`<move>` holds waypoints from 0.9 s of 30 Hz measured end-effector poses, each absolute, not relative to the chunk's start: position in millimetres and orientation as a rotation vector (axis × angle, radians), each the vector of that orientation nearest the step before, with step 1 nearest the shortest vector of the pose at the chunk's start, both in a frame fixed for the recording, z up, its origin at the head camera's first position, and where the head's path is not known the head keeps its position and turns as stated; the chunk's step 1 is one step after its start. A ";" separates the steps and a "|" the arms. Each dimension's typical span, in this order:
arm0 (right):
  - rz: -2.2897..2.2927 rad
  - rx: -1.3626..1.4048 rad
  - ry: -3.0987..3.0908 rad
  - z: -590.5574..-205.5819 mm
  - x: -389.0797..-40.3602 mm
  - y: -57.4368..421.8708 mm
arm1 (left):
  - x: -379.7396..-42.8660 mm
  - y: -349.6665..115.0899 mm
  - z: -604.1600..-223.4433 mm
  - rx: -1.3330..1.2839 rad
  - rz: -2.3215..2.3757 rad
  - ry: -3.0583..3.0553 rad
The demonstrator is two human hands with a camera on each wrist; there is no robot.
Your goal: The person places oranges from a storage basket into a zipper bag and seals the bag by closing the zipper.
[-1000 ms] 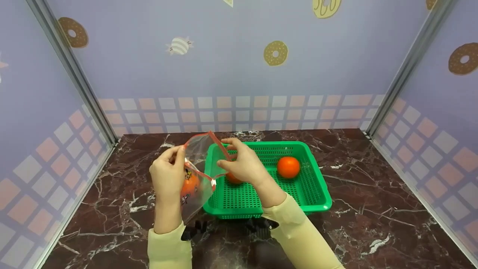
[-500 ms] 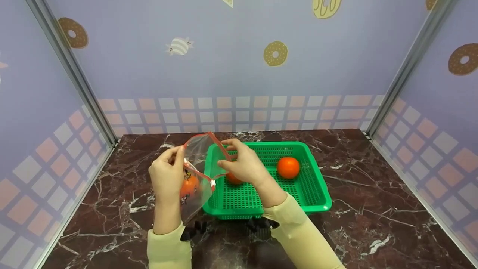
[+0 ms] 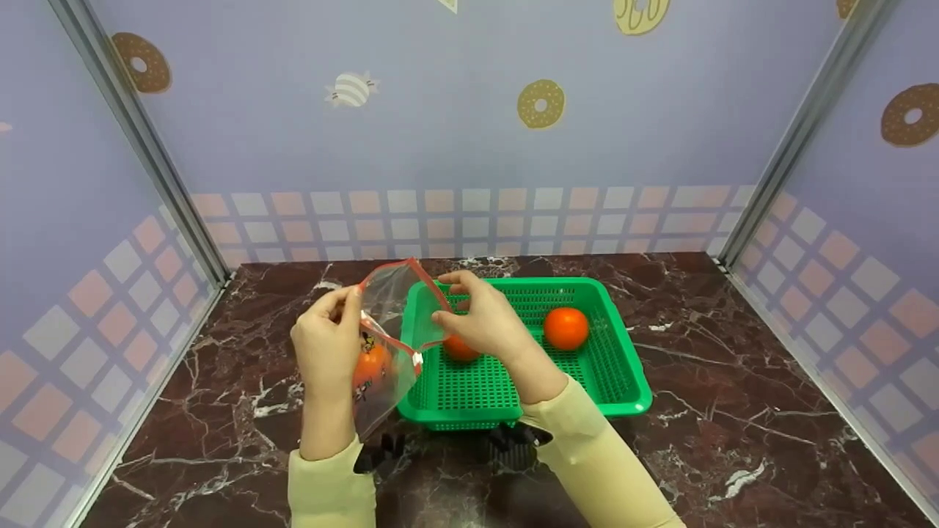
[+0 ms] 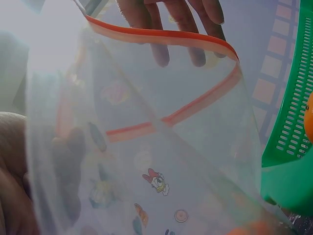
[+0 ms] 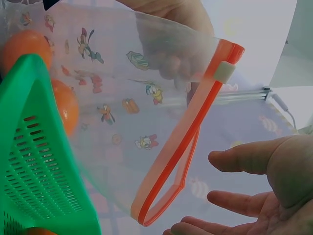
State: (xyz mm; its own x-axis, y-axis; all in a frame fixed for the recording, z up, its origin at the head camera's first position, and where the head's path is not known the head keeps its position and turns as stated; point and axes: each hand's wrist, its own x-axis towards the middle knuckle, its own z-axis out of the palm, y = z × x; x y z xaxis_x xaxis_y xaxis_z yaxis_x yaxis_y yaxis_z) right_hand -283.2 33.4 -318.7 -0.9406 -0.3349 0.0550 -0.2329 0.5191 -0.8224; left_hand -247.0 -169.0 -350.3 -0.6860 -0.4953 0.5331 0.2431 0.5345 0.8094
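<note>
Over dark veined worktop, before lilac walls: pinching clear bag by its red rim with left hand; holding right hand empty just beside it, with fingers spread. Showing through, low down: orange fruit. To the right: green basket, with two similar fruits inside, apart.

1 bag, 1 basket; 2 oranges in the basket, at least 1 orange in the bag.
</note>
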 end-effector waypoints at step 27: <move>-1.270 -0.415 2.724 -317.2 -300.1 51.6 | -247.2 -168.2 -351.0 0.204 -1.200 -2.016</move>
State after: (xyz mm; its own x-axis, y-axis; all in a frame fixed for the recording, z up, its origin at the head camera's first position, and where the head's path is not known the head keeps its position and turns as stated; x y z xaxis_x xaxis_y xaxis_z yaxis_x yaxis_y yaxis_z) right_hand -300.1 51.6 -317.2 -0.9568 -0.2902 0.0177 -0.2001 0.6130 -0.7644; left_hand -247.2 -168.2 -351.0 -0.6936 -0.4871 0.5307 0.2344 0.5440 0.8057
